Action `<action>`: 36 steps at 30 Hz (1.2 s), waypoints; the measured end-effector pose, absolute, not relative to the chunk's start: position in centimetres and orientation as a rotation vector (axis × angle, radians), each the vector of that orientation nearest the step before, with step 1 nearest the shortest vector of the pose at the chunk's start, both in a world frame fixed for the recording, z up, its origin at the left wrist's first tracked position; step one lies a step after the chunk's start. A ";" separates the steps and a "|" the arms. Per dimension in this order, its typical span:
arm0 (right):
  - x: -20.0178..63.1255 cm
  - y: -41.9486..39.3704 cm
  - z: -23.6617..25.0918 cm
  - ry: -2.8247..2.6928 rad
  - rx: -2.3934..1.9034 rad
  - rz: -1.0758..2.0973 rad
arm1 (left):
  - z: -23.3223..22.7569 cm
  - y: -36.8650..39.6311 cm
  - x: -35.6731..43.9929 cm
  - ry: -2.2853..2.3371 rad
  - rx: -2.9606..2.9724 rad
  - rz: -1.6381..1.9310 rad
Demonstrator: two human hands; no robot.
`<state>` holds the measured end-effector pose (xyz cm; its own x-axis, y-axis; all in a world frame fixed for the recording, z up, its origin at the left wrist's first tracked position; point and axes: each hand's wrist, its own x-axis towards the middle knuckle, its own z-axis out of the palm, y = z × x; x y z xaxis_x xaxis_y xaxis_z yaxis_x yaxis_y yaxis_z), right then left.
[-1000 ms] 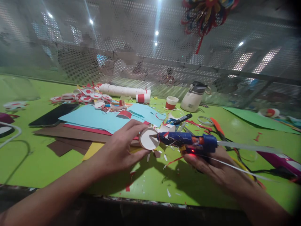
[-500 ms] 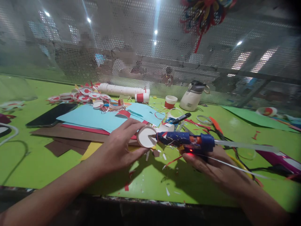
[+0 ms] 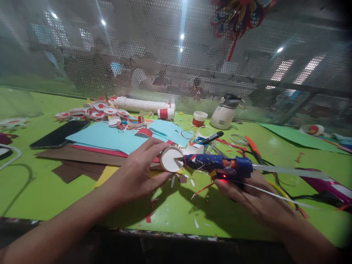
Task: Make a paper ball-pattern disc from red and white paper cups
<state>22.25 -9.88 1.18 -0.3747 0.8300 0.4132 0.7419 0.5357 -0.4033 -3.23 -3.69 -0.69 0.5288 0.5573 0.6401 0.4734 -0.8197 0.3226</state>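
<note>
Between the thumb and fingers of my left hand (image 3: 145, 168) is a small round white paper cup bottom (image 3: 169, 160), its flat face and raised rim turned toward me. My right hand (image 3: 247, 194) is wrapped around a blue hot glue gun (image 3: 220, 164) with a red light glowing on its side. The gun's nozzle points left and lies over the white face, near its right rim; whether it touches cannot be told. A long clear glue stick (image 3: 286, 170) sticks out of the gun's back end. The right fingers are partly hidden behind the gun.
Blue paper sheets (image 3: 104, 136) and a black phone (image 3: 60, 134) lie left, before a pile of red-and-white paper discs (image 3: 100, 106). Behind are a paper cup (image 3: 200, 118) and a bottle (image 3: 224, 113). Orange-handled scissors (image 3: 252, 146) lie right, among paper scraps and cables.
Almost nothing differs. The glue gun has shifted very slightly to the right, while the left hand keeps its hold on the cup bottom.
</note>
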 end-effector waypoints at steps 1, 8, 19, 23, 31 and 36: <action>22.3 -9.9 1.1 -2.217 -1.250 0.219 | -0.7 -3.7 -3.2 0.903 2.651 1.162; 22.1 -10.0 0.9 -2.204 -1.257 0.297 | -0.8 -3.7 -3.2 0.879 2.666 1.172; 22.0 -10.1 1.3 -2.213 -1.254 0.326 | -0.6 -3.6 -3.2 0.892 2.662 1.169; 21.8 -9.9 1.4 -2.204 -1.233 0.305 | -0.6 -3.7 -3.2 0.899 2.654 1.169; 21.8 -10.2 1.4 -2.191 -1.230 0.365 | -0.5 -3.7 -3.3 0.876 2.653 1.173; 21.9 -10.0 1.3 -2.213 -1.227 0.395 | -0.6 -3.8 -3.3 0.887 2.649 1.154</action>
<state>21.88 -9.99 1.33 -0.4148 0.8449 0.3378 0.6758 0.5346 -0.5074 -3.28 -3.78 -0.59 0.5380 0.5581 0.6317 0.4669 -0.8213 0.3278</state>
